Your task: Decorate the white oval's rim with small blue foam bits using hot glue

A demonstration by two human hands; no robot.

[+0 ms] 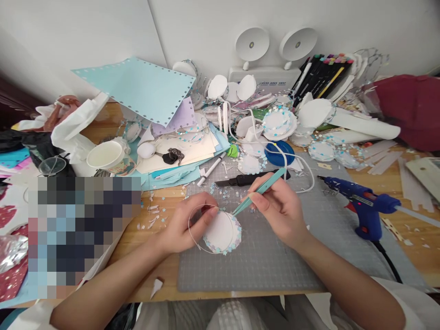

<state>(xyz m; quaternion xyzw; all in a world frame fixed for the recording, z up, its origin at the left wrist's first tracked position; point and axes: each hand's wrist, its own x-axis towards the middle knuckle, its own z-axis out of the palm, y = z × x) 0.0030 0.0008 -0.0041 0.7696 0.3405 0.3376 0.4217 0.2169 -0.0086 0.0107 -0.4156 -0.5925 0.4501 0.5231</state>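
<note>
My left hand (194, 220) pinches a thin wire ring (190, 229) at the upper left edge of a white paper disc (220, 232). Small pale blue and lilac paper stars (237, 229) line the disc's rim, mostly along its right and lower sides. In my right hand (278, 206) is a pair of teal tweezers (263, 188), their tips pointing down and left at the disc's top edge. Whether the tips grip a star is too small to tell. Under both hands lies a grey cutting mat (268, 270).
A blue glue gun (366, 204) rests on the right, its cord running toward me. Beyond my hands lie a black craft knife (240, 180), a white pen (210, 169) and a blue round lid (280, 153). Star-trimmed discs (278, 123) pile up behind; a paper cup (106, 156) stands left.
</note>
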